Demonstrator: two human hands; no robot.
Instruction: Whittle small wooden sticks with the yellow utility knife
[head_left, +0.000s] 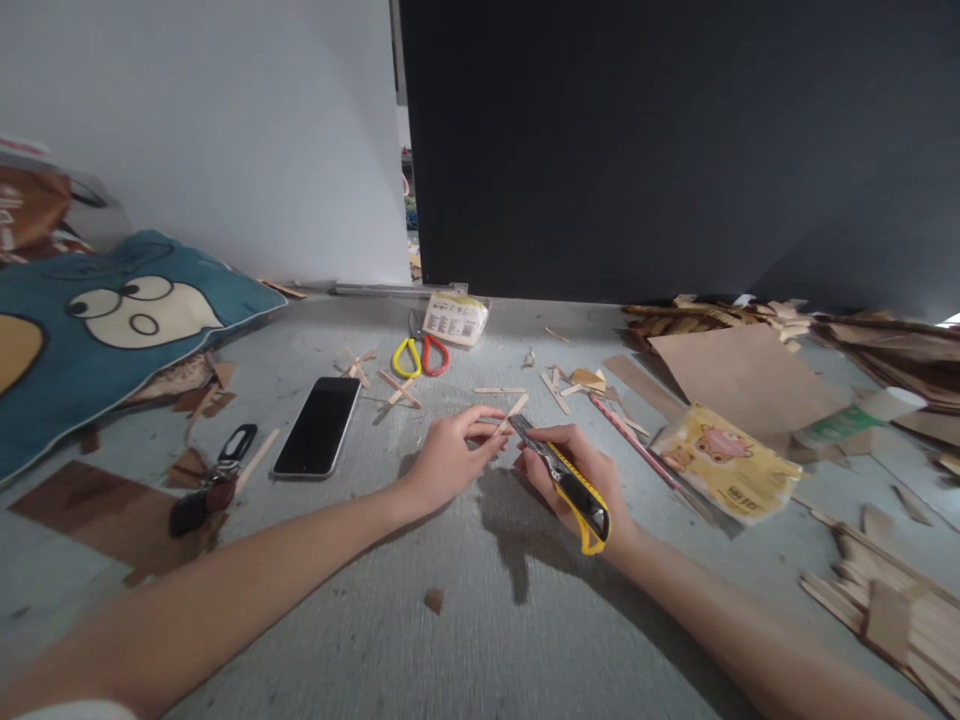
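Pinched in the fingers of my left hand (450, 457) is a thin wooden craft stick (514, 408), tilted up to the right. My right hand (581, 465) is wrapped round a yellow and black utility knife (576, 490). The knife's front end is close to the stick; I cannot tell whether the blade touches it. Beyond my hands lie a loose craft stick (499, 390), a crossed pair of sticks (400, 390) and scissors (420, 356) with yellow and red handles.
A phone (318, 428) and keys (214, 488) lie left, near a blue cushion (142, 330). On the right are a pink pencil (626, 430), a yellow packet (726, 462), a glue stick (859, 417), brown cardboard (739, 375) and piled wooden sticks (892, 600). A dark panel (637, 150) stands behind.
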